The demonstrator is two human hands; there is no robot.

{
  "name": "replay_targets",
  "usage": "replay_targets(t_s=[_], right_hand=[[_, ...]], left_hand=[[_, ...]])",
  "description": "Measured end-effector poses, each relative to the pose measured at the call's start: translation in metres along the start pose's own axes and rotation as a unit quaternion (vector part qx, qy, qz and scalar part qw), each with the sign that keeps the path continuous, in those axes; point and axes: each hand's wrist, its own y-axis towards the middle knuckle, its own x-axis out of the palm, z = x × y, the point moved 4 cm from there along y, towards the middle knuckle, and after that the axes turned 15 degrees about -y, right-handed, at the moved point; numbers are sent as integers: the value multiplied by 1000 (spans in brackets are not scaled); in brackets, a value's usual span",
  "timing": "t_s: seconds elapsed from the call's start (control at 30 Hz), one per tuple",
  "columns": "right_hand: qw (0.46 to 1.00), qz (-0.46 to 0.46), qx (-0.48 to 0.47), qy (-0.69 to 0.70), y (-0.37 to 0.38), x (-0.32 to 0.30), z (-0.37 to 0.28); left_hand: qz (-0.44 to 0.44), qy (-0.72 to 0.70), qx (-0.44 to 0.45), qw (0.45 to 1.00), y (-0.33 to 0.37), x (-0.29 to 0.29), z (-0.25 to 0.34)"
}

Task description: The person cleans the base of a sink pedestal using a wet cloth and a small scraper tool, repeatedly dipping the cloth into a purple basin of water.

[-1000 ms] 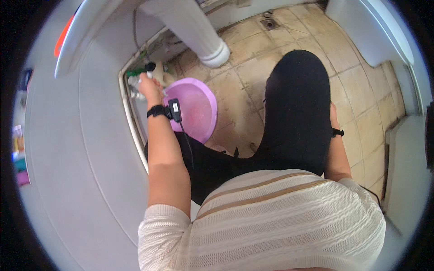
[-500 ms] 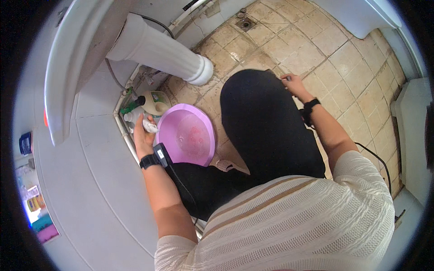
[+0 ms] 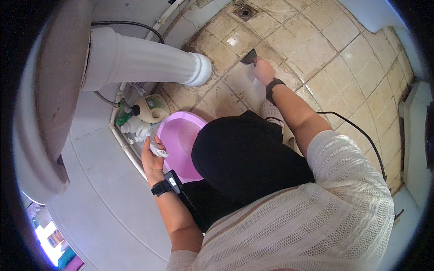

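Observation:
In my right hand (image 3: pixel 264 71) is a scraper (image 3: pixel 249 57) with a flat, dark blade, my fingers closed round its handle. The blade is at the beige tiled floor (image 3: pixel 312 54), beside a wet-looking tile. On the left, my left hand (image 3: pixel 153 161) is curled round a crumpled white cloth or tissue (image 3: pixel 158 151); which of the two I cannot tell. That hand is next to the rim of a pink-purple basin (image 3: pixel 174 118), which has some liquid in it. My knee in black trousers hides the basin's right side.
A white sink pedestal (image 3: pixel 140 56) stands at the upper left. Beside the basin are a beige jug (image 3: pixel 153 108) and white bottles (image 3: pixel 132 125) along a wall pipe. A floor drain (image 3: pixel 244 12) lies at the far side. A black cable (image 3: pixel 357 128) runs at my right.
My right hand has moved forward and left with the scraper, from beside my knee to the floor tiles. My knee has shifted over the basin. The left hand still holds the white cloth or tissue.

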Motion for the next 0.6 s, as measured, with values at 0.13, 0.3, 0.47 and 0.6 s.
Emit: replay_targets(t_s=[0.13,0.3,0.47,0.6], right_hand=[[998,-46,-38,-22,-35,7,17],[1000,-6,-4,-16,-11,-5,0],[998,-54,-15,-22,-34,3,8],[1000,10,0,-15,-10,-10,-8]], left_hand=[[0,-2,3,1000,-4,1,5],[-48,16,-6,999,2,29,-3],[-43,10,6,999,-7,33,1],[-81,12,14,997,1,47,-1]])
